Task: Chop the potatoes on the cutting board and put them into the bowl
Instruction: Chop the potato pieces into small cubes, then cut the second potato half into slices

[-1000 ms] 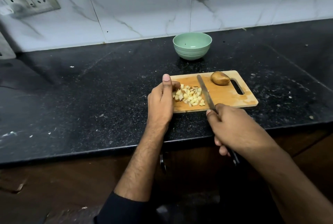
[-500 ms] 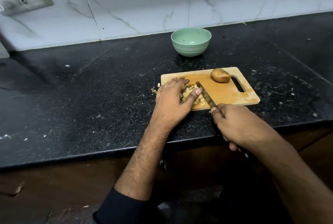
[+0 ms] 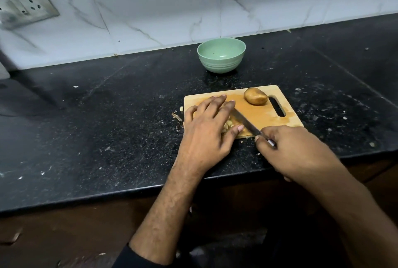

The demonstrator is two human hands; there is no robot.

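Head view: I take the cutting board (image 3: 267,116) as my landmark; it lies flat on the black counter (image 3: 107,116), near the counter's front edge. My left hand (image 3: 207,129) covers the board's left half, palm down, fingers spread and gently arched over the pile of chopped potato pieces (image 3: 227,126); only a few pale cubes show under the palm, between thumb and forefinger. I cannot tell whether the fingers press on the pieces or only cup them. My right hand (image 3: 293,151) sits at the board's near edge, off its right front corner, fingers wrapped around the handle of the knife (image 3: 245,121). The blade lies slantwise across the board's middle, its tip hidden beneath the left fingertips (image 3: 231,102). A whole unpeeled potato (image 3: 255,95) rests on the board's far right part, just beside the handle slot and apart from both hands. The green bowl (image 3: 221,55) stands upright on the counter behind the board, well apart from it, close to the tiled wall (image 3: 150,4). A few scraps (image 3: 177,116) lie on the counter just off the board's left edge. A switch plate (image 3: 23,7) is mounted on the wall far to the board's left.
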